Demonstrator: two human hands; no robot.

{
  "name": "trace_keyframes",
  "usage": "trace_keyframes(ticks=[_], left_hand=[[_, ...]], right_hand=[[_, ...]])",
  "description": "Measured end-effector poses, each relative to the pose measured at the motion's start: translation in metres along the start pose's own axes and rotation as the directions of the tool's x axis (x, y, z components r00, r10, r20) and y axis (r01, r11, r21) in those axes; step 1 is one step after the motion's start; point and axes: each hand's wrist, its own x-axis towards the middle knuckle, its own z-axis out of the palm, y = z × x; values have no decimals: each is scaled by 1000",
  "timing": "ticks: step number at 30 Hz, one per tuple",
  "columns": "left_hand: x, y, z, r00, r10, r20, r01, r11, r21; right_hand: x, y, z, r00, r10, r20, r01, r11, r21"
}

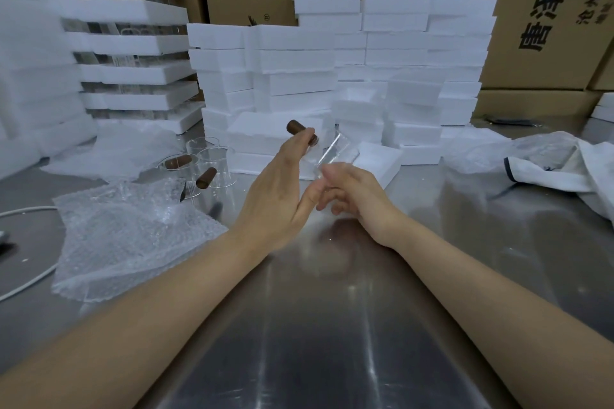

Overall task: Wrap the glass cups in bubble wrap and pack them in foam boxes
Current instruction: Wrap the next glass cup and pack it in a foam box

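Glass cup (pixel 335 153) is up off the bench (pixel 332 325), tilted between both hands in front of the foam boxes (pixel 292 83): my left hand (pixel 279 189) is pinched around its brown handle (pixel 296 127), my right hand (pixel 352 192) loosely cupped against the clear body near the base (can't tell how firmly). Thin, stiff, slick and fragile but light, so I'd judge the handle the safest grip, with the wall only steadied, not squeezed. Bubble wrap (pixel 126 242) lies flat on my left, soft and easily folded, beside the other cups (pixel 212 166).
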Motion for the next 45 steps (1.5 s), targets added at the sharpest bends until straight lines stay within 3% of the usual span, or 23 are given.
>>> trace_keyframes(ticks=[3, 7, 16, 32, 38, 41, 45], left_hand=[[0, 0, 1, 998, -34, 48, 33, 999, 24], [1, 0, 1, 998, -33, 53, 28, 996, 86], [1, -7, 0, 995, -32, 90, 21, 992, 123], [-1, -11, 3, 997, -38, 63, 35, 998, 49], [-2, -14, 3, 998, -51, 29, 53, 997, -53], [-4, -15, 3, 999, -28, 40, 30, 999, -36], [-5, -13, 5, 994, 9, 108, -10, 1000, 5]], right_hand=[[0, -6, -5, 974, 190, 123, -213, 951, 225], [-2, -10, -12, 915, 270, 299, -376, 837, 397], [-4, -13, -13, 849, 337, 407, -512, 713, 478], [-5, -14, -11, 848, 350, 398, -513, 730, 451], [-3, -7, -4, 930, 273, 246, -365, 765, 531], [-1, -5, -8, 967, 177, 183, -250, 789, 561], [1, -4, -15, 976, 146, 160, -214, 778, 590]])
